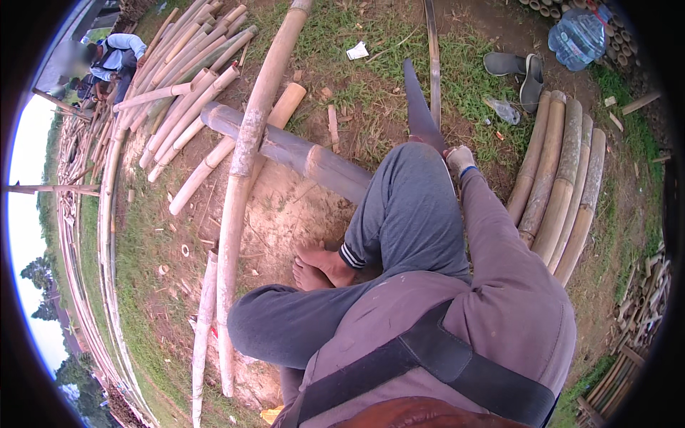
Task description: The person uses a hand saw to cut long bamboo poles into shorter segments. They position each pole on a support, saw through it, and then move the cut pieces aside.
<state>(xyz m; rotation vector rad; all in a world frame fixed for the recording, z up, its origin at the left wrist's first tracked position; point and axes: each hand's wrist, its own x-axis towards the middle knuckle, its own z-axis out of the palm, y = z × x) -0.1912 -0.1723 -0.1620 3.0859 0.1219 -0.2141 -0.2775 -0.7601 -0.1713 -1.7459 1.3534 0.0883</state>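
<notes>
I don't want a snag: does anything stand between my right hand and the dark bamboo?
Yes, in this view your raised right knee stands between your right hand, which holds the saw, and the dark bamboo, hiding its right end. Farther left, a pale pole crosses over it.

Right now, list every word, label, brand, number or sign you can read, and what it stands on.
No text can be read anywhere.
White scrap: any marks are too small to read.
Clear bluish bottle: no readable lettering.
Dark-bladed tool in the right hand: no readable marking.
</notes>
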